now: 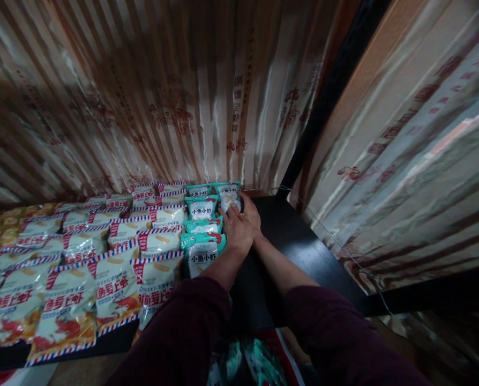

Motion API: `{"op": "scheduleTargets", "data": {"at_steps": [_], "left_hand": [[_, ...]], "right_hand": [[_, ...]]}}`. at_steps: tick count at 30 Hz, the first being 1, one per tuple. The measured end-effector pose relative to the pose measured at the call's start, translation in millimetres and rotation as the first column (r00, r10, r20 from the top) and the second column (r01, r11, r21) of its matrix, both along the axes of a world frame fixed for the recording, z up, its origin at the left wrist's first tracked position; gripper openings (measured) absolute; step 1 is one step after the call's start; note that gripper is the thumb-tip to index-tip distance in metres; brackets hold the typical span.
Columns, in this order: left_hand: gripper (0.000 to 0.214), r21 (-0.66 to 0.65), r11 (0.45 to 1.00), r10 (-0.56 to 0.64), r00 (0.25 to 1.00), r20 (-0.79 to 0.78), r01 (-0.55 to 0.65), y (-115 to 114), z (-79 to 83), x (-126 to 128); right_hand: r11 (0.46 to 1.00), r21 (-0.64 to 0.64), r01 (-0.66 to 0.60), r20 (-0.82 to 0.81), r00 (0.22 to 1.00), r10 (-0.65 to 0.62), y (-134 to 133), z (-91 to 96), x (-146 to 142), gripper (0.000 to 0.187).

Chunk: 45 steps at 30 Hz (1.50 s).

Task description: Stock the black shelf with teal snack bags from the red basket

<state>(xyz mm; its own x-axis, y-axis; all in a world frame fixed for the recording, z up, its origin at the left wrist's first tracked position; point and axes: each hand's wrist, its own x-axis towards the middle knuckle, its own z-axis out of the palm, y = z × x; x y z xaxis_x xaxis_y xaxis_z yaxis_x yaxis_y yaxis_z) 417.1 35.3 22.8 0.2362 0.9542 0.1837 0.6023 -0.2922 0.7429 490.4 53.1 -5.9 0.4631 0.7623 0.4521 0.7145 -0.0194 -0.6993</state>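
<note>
- The black surface (304, 241) lies under your forearms (277, 262), which converge toward its back edge.
- Your left hand (238, 230) overlaps your right hand (254, 212); both sets of fingers bend about the teal bag (228, 194), but I cannot tell whether they clamp it.
- That bag stands near the back edge, left of the back right corner.

- The black shelf (299, 246) catches light on its right.
- Teal-and-white snack bags (202, 257) sit in a column on it.
- White bags with striped edges (117, 289) sit in rows just left.
- Yellow packs (10, 221) sit farther left.
</note>
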Motion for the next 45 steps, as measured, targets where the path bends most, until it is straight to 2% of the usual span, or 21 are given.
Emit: {"op": "scheduleTargets", "data": {"at_steps": [6, 11, 14, 18, 23, 26, 29, 35, 40, 45], "left_hand": [[0.053, -0.181, 0.981, 0.079, 0.993, 0.084, -0.063, -2.4, 9.1, -1.9], [0.051, -0.132, 0.989, 0.073, 0.992, 0.106, -0.059, -6.3, 9.7, -1.3], [0.051, -0.115, 0.992, 0.064, 0.993, 0.096, -0.053, -16.4, 8.8, 0.8], [0.051, -0.130, 0.991, 0.012, 1.000, 0.008, -0.011, -44.6, 8.5, -2.5], [0.054, -0.144, 0.988, -0.054, 0.997, -0.058, 0.045, -85.0, -0.1, -19.8], [0.054, -0.092, 0.993, -0.087, 0.992, -0.088, 0.078, -106.6, -9.5, -35.0], [0.055, 0.023, 0.993, -0.109, 0.988, -0.109, 0.112, -128.4, -19.0, -52.4], [0.055, 0.113, 0.985, -0.110, 0.977, -0.180, 0.132, -168.1, -26.5, -76.4], [0.051, 0.108, 0.984, -0.112, 0.970, -0.216, 0.138, -190.0, -24.1, -89.4], [0.050, 0.155, 0.963, -0.171, 0.947, -0.271, 0.219, -211.4, -24.8, -110.1]], "right_hand": [[0.993, -0.069, -0.099, 0.036, 0.994, 0.101, -1.6, -7.1, 5.8, 0.047], [0.992, -0.049, -0.116, 0.092, 0.988, 0.120, -3.9, -8.1, 6.1, 0.052], [0.994, -0.064, -0.094, 0.137, 0.985, 0.102, -10.4, -12.5, 6.8, 0.055], [0.981, -0.192, 0.002, 0.182, 0.983, 0.033, -25.7, -21.9, 8.4, 0.061], [0.930, -0.365, 0.036, 0.330, 0.939, 0.093, -58.8, -25.8, 0.2, 0.061], [0.901, -0.431, 0.054, 0.438, 0.885, 0.156, -85.4, -22.6, -12.4, 0.059], [0.865, -0.496, 0.077, 0.477, 0.856, 0.197, -113.4, -17.2, -26.5, 0.055], [0.858, -0.505, 0.098, 0.539, 0.812, 0.224, -157.6, -11.0, -48.7, 0.050], [0.853, -0.506, 0.125, 0.562, 0.798, 0.217, -180.4, -10.0, -62.5, 0.051], [0.857, -0.501, 0.121, 0.565, 0.796, 0.218, -202.0, -13.7, -74.5, 0.052]]}}
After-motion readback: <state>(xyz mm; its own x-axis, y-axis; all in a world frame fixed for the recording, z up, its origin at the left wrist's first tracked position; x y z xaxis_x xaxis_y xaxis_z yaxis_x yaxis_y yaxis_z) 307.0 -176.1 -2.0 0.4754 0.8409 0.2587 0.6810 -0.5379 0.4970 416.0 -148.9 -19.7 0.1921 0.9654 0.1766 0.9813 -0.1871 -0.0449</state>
